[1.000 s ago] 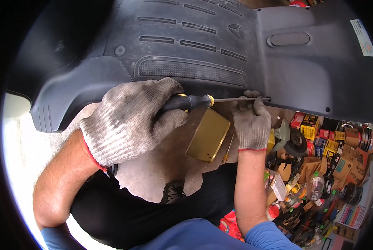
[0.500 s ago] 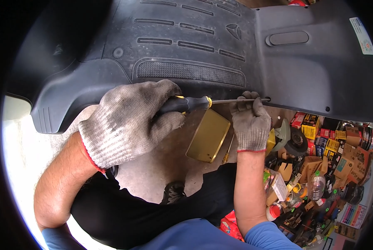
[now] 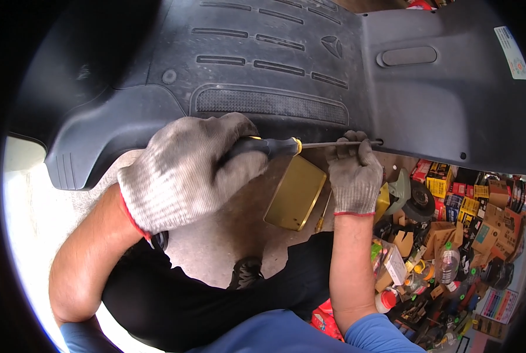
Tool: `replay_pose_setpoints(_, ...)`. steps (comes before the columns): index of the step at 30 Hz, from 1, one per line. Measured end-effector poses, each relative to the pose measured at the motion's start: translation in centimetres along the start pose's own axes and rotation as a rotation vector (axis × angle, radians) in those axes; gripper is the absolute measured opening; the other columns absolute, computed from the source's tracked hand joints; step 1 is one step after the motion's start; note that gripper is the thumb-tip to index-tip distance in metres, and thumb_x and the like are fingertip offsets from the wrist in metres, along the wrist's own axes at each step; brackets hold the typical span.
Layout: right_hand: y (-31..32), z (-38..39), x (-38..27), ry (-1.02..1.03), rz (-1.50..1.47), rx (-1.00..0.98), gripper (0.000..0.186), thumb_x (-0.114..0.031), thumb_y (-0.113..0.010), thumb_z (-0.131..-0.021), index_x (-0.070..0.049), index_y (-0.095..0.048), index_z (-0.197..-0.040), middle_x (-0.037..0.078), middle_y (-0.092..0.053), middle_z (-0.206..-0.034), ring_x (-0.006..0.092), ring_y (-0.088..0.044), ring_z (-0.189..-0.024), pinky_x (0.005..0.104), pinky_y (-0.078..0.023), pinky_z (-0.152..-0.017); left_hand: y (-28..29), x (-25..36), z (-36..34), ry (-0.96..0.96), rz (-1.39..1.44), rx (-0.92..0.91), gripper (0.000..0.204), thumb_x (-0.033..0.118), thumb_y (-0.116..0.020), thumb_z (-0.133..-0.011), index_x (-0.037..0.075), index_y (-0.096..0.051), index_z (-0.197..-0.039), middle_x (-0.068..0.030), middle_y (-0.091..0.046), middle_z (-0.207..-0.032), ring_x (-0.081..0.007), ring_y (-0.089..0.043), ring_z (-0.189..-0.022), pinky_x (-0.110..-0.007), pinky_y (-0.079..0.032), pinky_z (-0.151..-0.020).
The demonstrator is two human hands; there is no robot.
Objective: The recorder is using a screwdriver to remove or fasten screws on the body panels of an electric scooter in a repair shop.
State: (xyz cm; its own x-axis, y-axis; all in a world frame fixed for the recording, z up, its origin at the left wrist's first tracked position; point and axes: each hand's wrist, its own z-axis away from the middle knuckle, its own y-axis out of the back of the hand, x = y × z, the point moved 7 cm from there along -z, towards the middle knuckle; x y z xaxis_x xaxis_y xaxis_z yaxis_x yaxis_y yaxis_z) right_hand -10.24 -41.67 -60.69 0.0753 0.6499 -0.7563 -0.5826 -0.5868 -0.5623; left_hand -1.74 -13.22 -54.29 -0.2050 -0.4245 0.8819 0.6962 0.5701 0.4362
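My left hand (image 3: 183,176), in a grey-white knit glove with a red cuff edge, is closed round the black and yellow handle of a screwdriver (image 3: 281,146). The metal shaft runs to the right, and its tip is at a small hole in the black plastic panel (image 3: 413,109). Close to that tip, my gloved right hand (image 3: 357,176) has its fingertips bent around the shaft. The tip itself and any screw in the hole are hidden. Left of the hole, the panel joins a ribbed black footboard (image 3: 245,76).
Below the screwdriver, a gold-coloured rectangular tin (image 3: 295,194) rests on the floor, with a thin yellow-handled tool (image 3: 321,219) beside it. Cardboard boxes (image 3: 442,235), a clear bottle (image 3: 447,263) and many small items crowd the right side. Another hole (image 3: 463,156) sits in the panel's lower edge.
My left hand has shifted slightly to the right and its wrist has turned a little on the handle. My right hand keeps its place at the shaft.
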Motion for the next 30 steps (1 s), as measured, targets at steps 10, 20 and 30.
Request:
replay_pose_setpoints(10, 0.1, 0.1, -0.1, 0.013, 0.049, 0.138, 0.017, -0.018, -0.05, -0.105, -0.008, -0.063, -0.109, 0.01, -0.066, -0.105, 0.0239, -0.06, -0.094, 0.0438, -0.047, -0.091, -0.1, -0.7, -0.4, 0.057, 0.044, 0.048, 0.042, 0.041, -0.058, -0.099, 0.003, -0.065, -0.115, -0.012, -0.065, -0.08, -0.0215, -0.063, -0.07, -0.036, -0.05, -0.069)
replay_pose_setpoints(20, 0.7, -0.1, -0.1, -0.012, 0.031, 0.123, 0.017, -0.019, -0.051, -0.105, -0.008, -0.064, -0.108, 0.01, -0.068, -0.105, 0.025, -0.062, -0.094, 0.0453, -0.049, -0.091, 0.1, -0.1, 0.0, -0.016, 0.048, 0.097, 0.033, 0.035, -0.061, -0.096, 0.004, -0.067, -0.106, -0.0201, -0.069, -0.086, -0.0386, -0.069, -0.082, -0.046, -0.054, -0.075)
replay_pose_setpoints(30, 0.8, -0.1, 0.0, 0.017, 0.03, 0.115, 0.016, -0.019, -0.052, -0.105, -0.009, -0.064, -0.109, 0.009, -0.068, -0.105, 0.0247, -0.063, -0.094, 0.0447, -0.048, -0.09, 0.3, 0.5, 0.1, -0.155, -0.036, 0.15, 0.028, 0.027, -0.064, -0.094, 0.005, -0.064, -0.111, -0.0209, -0.068, -0.092, -0.0394, -0.069, -0.083, -0.047, -0.055, -0.073)
